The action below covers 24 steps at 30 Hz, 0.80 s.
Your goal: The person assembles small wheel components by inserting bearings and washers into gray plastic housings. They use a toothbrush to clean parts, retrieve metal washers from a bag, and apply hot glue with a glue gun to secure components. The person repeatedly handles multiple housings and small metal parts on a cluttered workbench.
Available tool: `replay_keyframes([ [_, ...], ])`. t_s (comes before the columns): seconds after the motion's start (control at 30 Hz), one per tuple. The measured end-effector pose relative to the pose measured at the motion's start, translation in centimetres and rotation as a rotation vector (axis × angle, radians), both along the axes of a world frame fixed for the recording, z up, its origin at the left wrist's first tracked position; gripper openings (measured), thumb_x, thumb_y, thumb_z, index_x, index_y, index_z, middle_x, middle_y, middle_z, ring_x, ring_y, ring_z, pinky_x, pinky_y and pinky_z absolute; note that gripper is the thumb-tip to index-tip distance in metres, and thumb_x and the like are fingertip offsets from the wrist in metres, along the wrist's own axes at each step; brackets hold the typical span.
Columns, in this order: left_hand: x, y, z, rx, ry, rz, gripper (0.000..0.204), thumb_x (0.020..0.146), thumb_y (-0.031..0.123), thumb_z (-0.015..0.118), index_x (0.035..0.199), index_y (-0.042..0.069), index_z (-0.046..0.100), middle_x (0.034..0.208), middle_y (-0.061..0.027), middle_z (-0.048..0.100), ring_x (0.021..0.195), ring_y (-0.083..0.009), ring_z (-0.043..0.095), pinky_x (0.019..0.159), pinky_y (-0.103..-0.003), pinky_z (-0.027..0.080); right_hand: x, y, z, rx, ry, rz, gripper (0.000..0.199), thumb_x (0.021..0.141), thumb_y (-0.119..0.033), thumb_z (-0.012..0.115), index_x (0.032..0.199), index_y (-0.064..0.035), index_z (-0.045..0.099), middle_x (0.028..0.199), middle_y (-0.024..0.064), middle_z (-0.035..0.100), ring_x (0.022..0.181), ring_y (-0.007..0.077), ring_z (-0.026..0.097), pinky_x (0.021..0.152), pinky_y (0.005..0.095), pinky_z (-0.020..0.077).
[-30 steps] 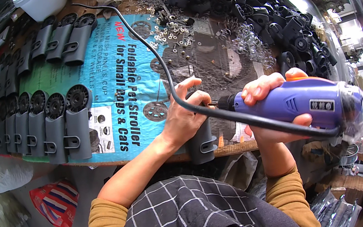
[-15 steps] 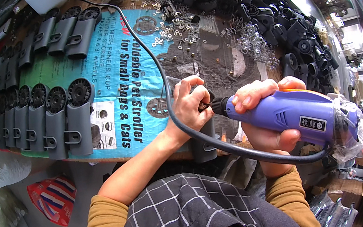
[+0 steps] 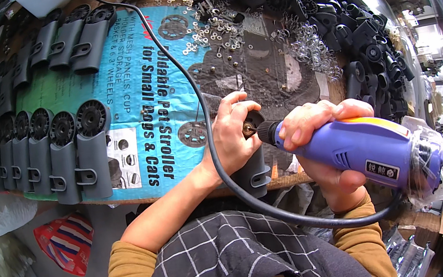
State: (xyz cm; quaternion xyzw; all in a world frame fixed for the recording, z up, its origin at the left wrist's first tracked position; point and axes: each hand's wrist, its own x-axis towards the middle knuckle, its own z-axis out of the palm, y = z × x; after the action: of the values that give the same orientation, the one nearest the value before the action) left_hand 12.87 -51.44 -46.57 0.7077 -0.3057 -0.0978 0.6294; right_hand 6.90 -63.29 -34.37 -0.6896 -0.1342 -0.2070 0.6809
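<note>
My left hand (image 3: 232,134) is closed round the upper end of a dark grey plastic part (image 3: 253,175), whose round black head partly shows beside my fingers. A looped clip sticks out low on this part. My right hand (image 3: 317,138) grips a purple electric screwdriver (image 3: 322,151) from above and below, with an orange strip on top and clear plastic wrapped round its rear. The black nose of the screwdriver points left, its bit against or close to a brassy metal piece in the part's head; contact is hard to tell. A black cable (image 3: 203,112) curves over my left wrist.
Rows of similar grey parts with round heads (image 3: 92,118) line the left of the table on a blue printed sheet (image 3: 179,162). Small nuts (image 3: 217,35), metal springs (image 3: 315,54) and a heap of black plastic pieces (image 3: 353,36) lie at the back and right.
The rear of the screwdriver has dipped slightly, and its nose has drawn a little away from my left fingers. More of the part's head and lower end shows. Both hands keep their grip.
</note>
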Motion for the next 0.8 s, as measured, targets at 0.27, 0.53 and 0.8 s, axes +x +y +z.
replay_keyframes([
  [0.27, 0.3, 0.0, 0.0, 0.006, 0.042, -0.030, 0.043, 0.073, 0.019, 0.076, 0.111, 0.004, 0.062, 0.126, -0.0182, 0.053, 0.117, -0.0348, 0.054, 0.096, -0.039, 0.046, 0.5, -0.9, 0.1, -0.107, 0.040, 0.139, 0.085, 0.069, -0.073, 0.066, 0.118, -0.0092, 0.040, 0.079, 0.0117, 0.061, 0.069, 0.0248, 0.061, 0.068, 0.0420, 0.0516],
  [0.53, 0.5, 0.3, 0.3, -0.026, 0.003, -0.055, 0.038, 0.077, 0.019, 0.075, 0.108, 0.003, 0.061, 0.112, -0.0158, 0.059, 0.111, -0.0322, 0.055, 0.096, -0.039, 0.045, 3.1, -3.3, 0.8, 0.240, 0.038, -0.192, 0.068, 0.082, -0.056, 0.070, 0.118, -0.0055, 0.041, 0.081, 0.0138, 0.062, 0.072, 0.0258, 0.061, 0.070, 0.0414, 0.0523],
  [0.8, 0.5, -0.1, 0.5, 0.009, -0.076, -0.025, 0.024, 0.082, 0.008, 0.065, 0.105, 0.002, 0.061, 0.111, -0.0162, 0.060, 0.110, -0.0328, 0.056, 0.097, -0.039, 0.044, 8.2, -10.6, -9.1, -1.034, 0.368, -0.811, 0.053, 0.072, -0.020, 0.080, 0.116, -0.0024, 0.055, 0.092, 0.0173, 0.066, 0.082, 0.0365, 0.064, 0.079, 0.0432, 0.0519],
])
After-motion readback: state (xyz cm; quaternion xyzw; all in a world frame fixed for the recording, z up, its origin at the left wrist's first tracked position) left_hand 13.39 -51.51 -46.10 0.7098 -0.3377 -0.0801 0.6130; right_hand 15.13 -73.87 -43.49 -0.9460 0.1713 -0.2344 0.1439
